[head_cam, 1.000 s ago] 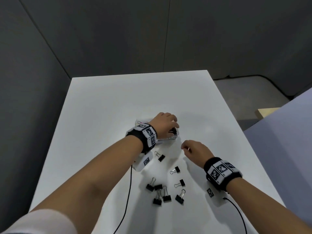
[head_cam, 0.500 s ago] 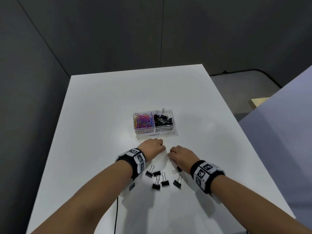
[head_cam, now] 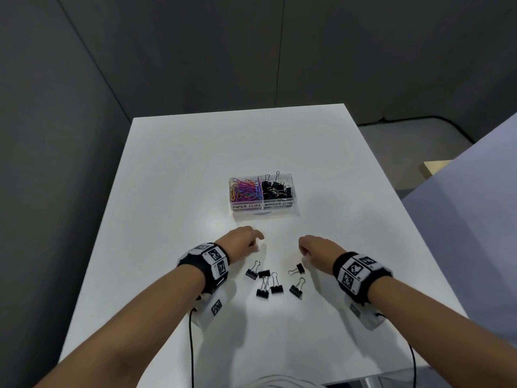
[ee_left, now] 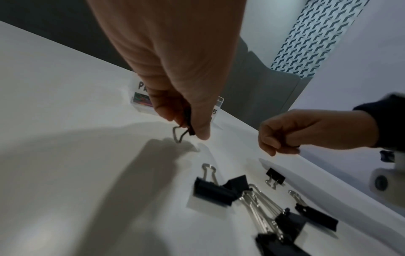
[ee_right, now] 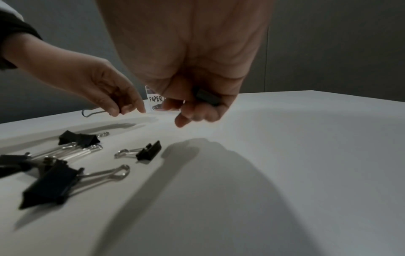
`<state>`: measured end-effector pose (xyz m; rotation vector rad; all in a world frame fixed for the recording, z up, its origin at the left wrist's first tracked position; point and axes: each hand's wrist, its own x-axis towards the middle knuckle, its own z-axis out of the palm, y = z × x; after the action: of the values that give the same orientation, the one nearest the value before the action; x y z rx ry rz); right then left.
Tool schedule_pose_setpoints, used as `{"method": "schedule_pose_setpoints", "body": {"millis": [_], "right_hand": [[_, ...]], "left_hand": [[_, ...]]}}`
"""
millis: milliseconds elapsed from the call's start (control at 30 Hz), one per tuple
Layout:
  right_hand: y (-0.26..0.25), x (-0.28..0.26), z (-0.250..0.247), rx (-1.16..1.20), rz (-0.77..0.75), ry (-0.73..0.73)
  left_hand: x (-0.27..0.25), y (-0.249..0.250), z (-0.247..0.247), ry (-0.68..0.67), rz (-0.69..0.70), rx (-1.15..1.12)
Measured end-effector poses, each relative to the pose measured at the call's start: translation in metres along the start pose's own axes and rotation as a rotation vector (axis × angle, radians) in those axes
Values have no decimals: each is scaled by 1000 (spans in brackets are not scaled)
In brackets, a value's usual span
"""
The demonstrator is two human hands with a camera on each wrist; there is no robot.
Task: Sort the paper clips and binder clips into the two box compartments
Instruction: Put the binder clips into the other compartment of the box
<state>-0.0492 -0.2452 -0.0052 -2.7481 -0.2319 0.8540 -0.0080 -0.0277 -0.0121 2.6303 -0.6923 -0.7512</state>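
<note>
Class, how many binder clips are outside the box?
8: six on the table, four clustered and two apart; one clip in the left hand, another in the right hand.

Clear box (head_cam: 263, 191), beyond both hands on table: two handwritten labels on near wall.
- "PAPER CLIPS" label (head_cam: 246, 206), black capitals on white strip, on compartment ahead of left hand (head_cam: 240, 242).
- "BINDER CLIPS" label (head_cam: 278, 204), same lettering, on compartment ahead of right hand (head_cam: 319, 247).
Left wrist view: only "PA" readable beside fingers; right wrist view: "PAPER" (ee_right: 156, 98) readable past fingers.
Wristbands (head_cam: 215, 261) on both wrists: square black-and-white coded markers, no readable text.
</note>
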Motion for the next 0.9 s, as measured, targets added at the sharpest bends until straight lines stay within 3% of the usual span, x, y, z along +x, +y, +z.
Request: {"method": "schedule_pose_setpoints", "body": {"millis": [300,500,667,900], "right_hand": [[-8,-9,18,-113,-78,-93],[-8,-3,16,-66,-66,-47],[-7,-9,16,12,-108,-55],[-11,-36,28,-16,-175,-119]], "left_hand": [[-19,6,13,71,30,-69],[-23,17,18,103,-152,51],[-25,25,23,4,-289,182],[-20,32,36,-45,-250,36]]}}
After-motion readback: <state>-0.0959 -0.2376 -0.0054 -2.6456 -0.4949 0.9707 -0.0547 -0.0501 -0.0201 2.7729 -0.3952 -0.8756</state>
